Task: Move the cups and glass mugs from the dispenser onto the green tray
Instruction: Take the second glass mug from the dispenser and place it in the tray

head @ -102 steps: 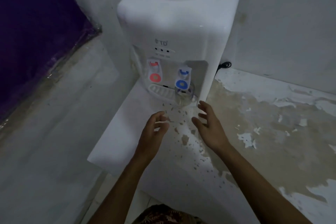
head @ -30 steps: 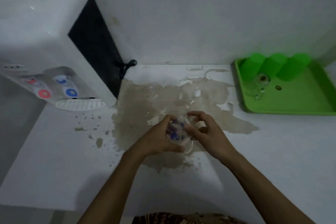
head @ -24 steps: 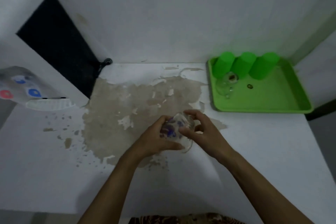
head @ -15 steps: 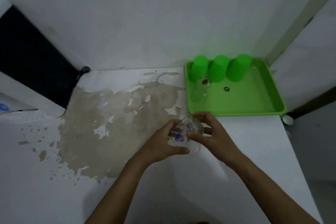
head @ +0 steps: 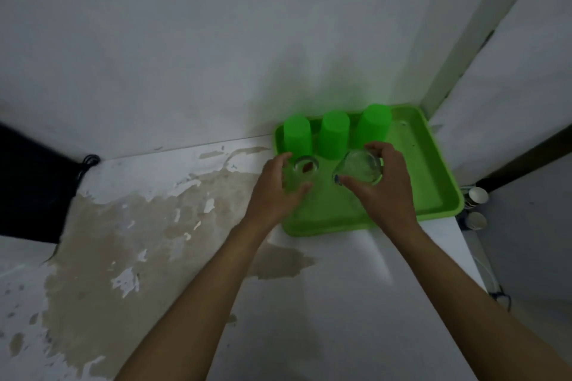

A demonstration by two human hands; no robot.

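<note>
Both hands are reaching over the green tray point(head: 433, 195), which is sitting at the far right corner of the white tabletop point(head: 309, 303), against the wall point(head: 216, 40).

The right hand point(head: 382, 185) is curling around a clear glass mug point(head: 359, 168), fingers over its far side and thumb along the near side. The mug is tilting, its round end facing the camera, and a small blue mark is showing at its lower left edge. Whether it is touching the tray floor or being held just above it is not clear.

The left hand point(head: 277, 192) is cupping loosely, half open, around a second glass mug point(head: 305, 166) that is standing on the tray just in front of the cups. The fingertips are lying beside the glass on its left and the thumb is near its front; firm contact cannot be made out.

Three green plastic cups point(head: 334, 134) are standing upside down in a row along the tray's back edge, close beside one another.

The tabletop's white coating is peeling away in a large brownish patch point(head: 148, 226) to the left of the tray. A dark coiled cord point(head: 89, 161) is lying at the wall on the far left. Past the tabletop's right edge, two pale round objects point(head: 478, 195) are showing lower down.
</note>
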